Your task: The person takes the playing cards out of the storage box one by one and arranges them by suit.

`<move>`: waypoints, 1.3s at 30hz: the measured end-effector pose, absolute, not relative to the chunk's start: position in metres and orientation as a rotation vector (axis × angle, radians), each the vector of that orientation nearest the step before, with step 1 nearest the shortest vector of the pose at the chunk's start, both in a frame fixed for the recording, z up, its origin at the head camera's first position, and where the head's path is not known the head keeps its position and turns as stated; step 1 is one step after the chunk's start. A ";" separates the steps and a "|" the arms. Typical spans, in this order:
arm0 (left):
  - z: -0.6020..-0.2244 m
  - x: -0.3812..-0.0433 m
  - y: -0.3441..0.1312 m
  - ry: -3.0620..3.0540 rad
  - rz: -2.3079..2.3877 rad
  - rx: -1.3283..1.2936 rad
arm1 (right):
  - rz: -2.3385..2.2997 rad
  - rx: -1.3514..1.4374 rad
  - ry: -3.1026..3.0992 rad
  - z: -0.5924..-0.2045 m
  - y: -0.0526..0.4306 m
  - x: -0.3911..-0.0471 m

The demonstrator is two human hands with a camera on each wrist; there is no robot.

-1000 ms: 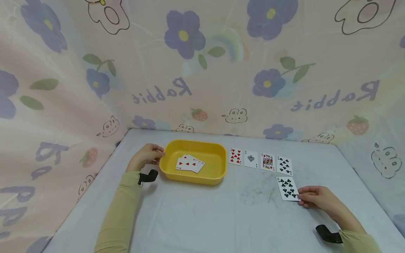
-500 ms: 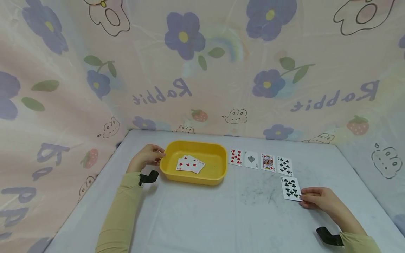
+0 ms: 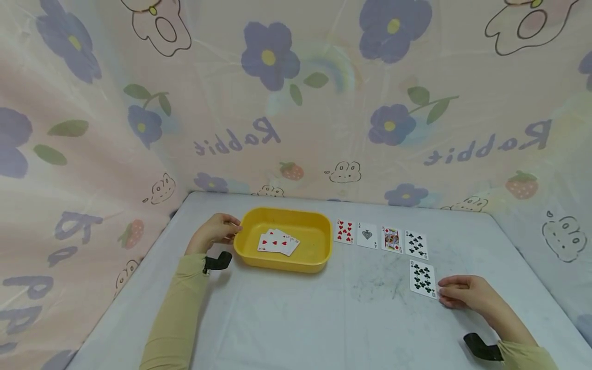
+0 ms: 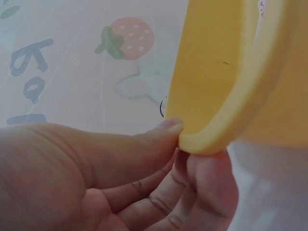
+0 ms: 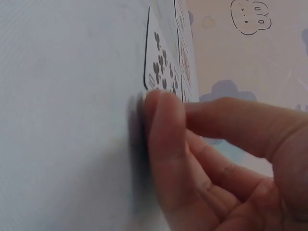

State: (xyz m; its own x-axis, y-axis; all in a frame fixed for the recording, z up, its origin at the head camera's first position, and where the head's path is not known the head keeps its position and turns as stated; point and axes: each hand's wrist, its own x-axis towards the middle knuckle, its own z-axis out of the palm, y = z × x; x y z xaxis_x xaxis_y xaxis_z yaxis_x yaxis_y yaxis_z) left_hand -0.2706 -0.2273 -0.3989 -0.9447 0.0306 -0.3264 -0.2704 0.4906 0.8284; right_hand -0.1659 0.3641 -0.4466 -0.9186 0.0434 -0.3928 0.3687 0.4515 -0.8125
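In the head view my left hand (image 3: 216, 232) pinches the left rim of a yellow plastic tray (image 3: 314, 221), thumb above and fingers beneath. The left wrist view shows the thumb (image 4: 144, 149) on that rim. Inside the tray lie overlapping playing cards (image 3: 273, 243), a three of hearts on top. My right hand (image 3: 464, 294) rests beside the right edge of a ten of clubs (image 3: 422, 277), which lies face up on the table. In the right wrist view the fingertips (image 5: 166, 108) cover part of this card's near corner; no card shows between them.
Right of the tray, a row of face-up cards holds a hearts card (image 3: 344, 232), an ace of spades (image 3: 367, 235), a king of diamonds (image 3: 391, 239) and a clubs card (image 3: 417, 244). A patterned cloth (image 3: 314, 128) rises behind the white table (image 3: 296, 318).
The ten of clubs has shifted slightly right and turned, now lying below the clubs card in the row. My right fingers have let go of it. The left hand stays on the tray.
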 end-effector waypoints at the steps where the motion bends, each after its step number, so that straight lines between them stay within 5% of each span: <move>1: -0.399 -0.270 -0.228 2.442 1.436 -0.202 | -1.448 0.340 2.400 -0.446 0.364 -0.166; 12: -0.398 -0.268 -0.231 2.451 1.429 -0.212 | -1.512 -0.071 2.433 -0.420 0.342 -0.185; 26: -0.398 -0.270 -0.226 2.443 1.411 -0.228 | -1.329 -0.573 2.290 -0.352 0.192 -0.277; 39: -0.401 -0.273 -0.229 2.435 1.446 -0.230 | -1.115 -0.608 2.191 -0.370 0.073 -0.319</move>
State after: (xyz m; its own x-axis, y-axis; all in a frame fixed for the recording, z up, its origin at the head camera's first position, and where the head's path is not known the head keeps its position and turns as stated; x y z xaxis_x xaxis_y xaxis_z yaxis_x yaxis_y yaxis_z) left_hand -0.2728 -0.2294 -0.4007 -0.9423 0.0149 -0.3343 -0.2864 0.4809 0.8287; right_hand -0.3194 0.0733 -0.3702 -0.7154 -0.6298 -0.3025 -0.1261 0.5423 -0.8307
